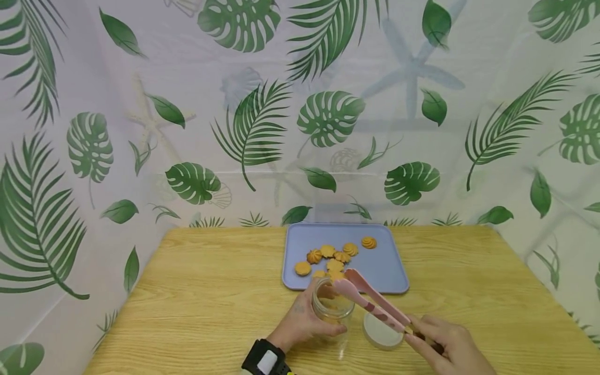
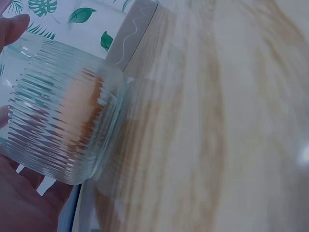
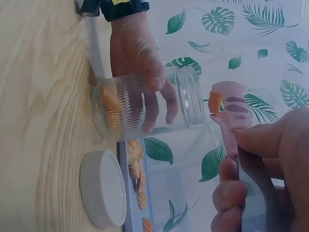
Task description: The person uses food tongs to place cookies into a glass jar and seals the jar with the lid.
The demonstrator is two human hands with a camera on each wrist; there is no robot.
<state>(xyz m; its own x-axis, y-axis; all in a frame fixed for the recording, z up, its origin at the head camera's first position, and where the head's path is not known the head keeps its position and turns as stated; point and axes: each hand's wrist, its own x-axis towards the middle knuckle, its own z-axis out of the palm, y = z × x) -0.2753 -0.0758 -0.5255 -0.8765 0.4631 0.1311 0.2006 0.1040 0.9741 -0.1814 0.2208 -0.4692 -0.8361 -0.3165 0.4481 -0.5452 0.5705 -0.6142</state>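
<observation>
A ribbed clear glass jar (image 1: 334,314) stands upright near the tray, its mouth uncovered. My left hand (image 1: 300,322) grips its side, thumb in front and fingers round the far side. Through the glass, a golden cookie (image 2: 81,111) shows at the bottom. My right hand (image 1: 452,341) holds pink-tipped tongs (image 1: 375,308) by the handles, squeezed close. In the right wrist view a cookie (image 3: 215,102) sits between the tong tips, just above the jar's mouth. The head view hides most of that cookie behind the tongs.
A blue tray (image 1: 389,271) lies behind the jar, with several piped cookies (image 1: 341,256) on it. Right of the jar, a round white lid (image 1: 382,333) lies on the wooden table (image 1: 206,302). A leaf-patterned cloth (image 1: 281,130) hangs behind the table.
</observation>
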